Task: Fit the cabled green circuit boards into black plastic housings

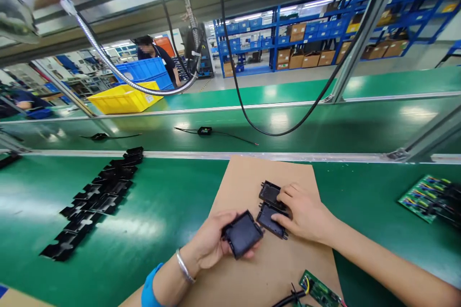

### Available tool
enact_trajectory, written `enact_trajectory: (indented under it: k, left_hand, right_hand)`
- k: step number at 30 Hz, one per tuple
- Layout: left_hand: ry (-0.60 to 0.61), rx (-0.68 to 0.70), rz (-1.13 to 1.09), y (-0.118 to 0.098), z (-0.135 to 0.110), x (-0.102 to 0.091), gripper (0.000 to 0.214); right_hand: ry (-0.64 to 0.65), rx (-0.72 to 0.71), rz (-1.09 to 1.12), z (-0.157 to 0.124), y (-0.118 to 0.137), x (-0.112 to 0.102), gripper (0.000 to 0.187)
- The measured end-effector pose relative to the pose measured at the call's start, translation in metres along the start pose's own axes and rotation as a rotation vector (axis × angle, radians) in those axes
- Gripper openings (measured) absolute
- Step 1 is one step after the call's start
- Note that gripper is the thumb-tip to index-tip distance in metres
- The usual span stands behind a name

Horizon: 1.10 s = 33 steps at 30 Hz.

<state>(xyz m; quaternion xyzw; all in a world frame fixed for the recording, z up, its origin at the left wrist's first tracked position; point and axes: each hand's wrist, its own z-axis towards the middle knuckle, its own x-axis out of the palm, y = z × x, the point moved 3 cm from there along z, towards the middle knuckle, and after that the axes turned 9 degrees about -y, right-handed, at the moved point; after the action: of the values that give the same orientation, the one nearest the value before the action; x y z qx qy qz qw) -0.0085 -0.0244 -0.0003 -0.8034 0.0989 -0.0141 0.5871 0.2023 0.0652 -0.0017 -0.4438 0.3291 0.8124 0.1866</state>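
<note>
My left hand (223,240) is closed around the edges of a black plastic case (243,234), its shallow hollow facing up, above the cardboard sheet (248,172). To its right, my right hand (306,213) reaches over two more cases lying on the cardboard. Its fingers touch the upper black case (270,193), and the thumb rests on the lower black case (271,220). Thumb and fingers are spread apart, covering the right ends of both cases. Near the bottom edge lies a green circuit board (319,290) with a black cable attached, partly out of view.
Rows of black plastic pieces (97,201) lie on the green bench at left. Wired circuit boards (427,196) sit at far right. Behind the metal rail, a small cabled module (204,131) rests on the green belt. A black cable (239,98) hangs in a loop overhead.
</note>
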Motion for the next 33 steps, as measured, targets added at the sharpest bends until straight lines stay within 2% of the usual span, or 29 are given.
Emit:
enact_trajectory:
  k: [4,8,10,12,14,16,18,20,22,24,27,29,33]
  left_hand:
    - [-0.113,0.13,0.25,0.007,0.002,0.019,0.042]
    - [-0.224,0.311,0.434,0.0,0.005,0.033,0.025]
    - [-0.259,0.368,0.485,-0.002,0.004,0.032,0.022]
    - [-0.246,0.44,0.542,-0.004,-0.002,0.028,0.02]
    - [-0.193,0.523,0.587,-0.007,-0.012,0.025,0.017]
    - [-0.123,0.567,0.592,-0.011,-0.022,0.029,0.015]
    - [-0.066,0.551,0.563,-0.017,-0.029,0.04,0.017]
    - [-0.013,0.503,0.565,-0.024,-0.031,0.056,0.036]
    - [0.032,0.444,0.614,-0.032,-0.029,0.072,0.038]
    - [0.033,0.388,0.682,-0.038,-0.026,0.081,0.022]
    - [-0.047,0.327,0.713,-0.041,-0.021,0.078,0.032]
    - [-0.074,0.289,0.68,-0.038,-0.018,0.072,0.035]
    - [-0.071,0.206,0.549,-0.032,-0.017,0.065,0.044]
  right_hand:
    - [0.022,-0.079,-0.025,0.006,0.004,0.015,0.011]
    - [0.06,-0.138,0.021,0.016,0.001,0.023,0.016]
    - [0.062,-0.139,0.035,0.011,0.003,0.013,0.018]
    - [0.056,-0.115,0.034,-0.005,0.009,-0.006,0.022]
    - [0.091,-0.034,0.02,-0.033,0.02,-0.029,0.021]
    - [0.236,0.135,0.017,-0.065,0.03,-0.045,0.016]
    - [0.351,0.222,0.068,-0.091,0.041,-0.054,0.007]
    - [0.368,0.253,0.161,-0.102,0.05,-0.058,0.013]
    - [0.291,0.275,0.265,-0.098,0.055,-0.061,0.017]
    - [0.178,0.317,0.349,-0.085,0.056,-0.065,0.012]
    - [0.048,0.405,0.394,-0.064,0.054,-0.07,0.012]
    - [-0.018,0.399,0.291,-0.052,0.056,-0.068,0.017]
    - [-0.093,0.228,-0.184,-0.033,0.074,-0.051,0.017]
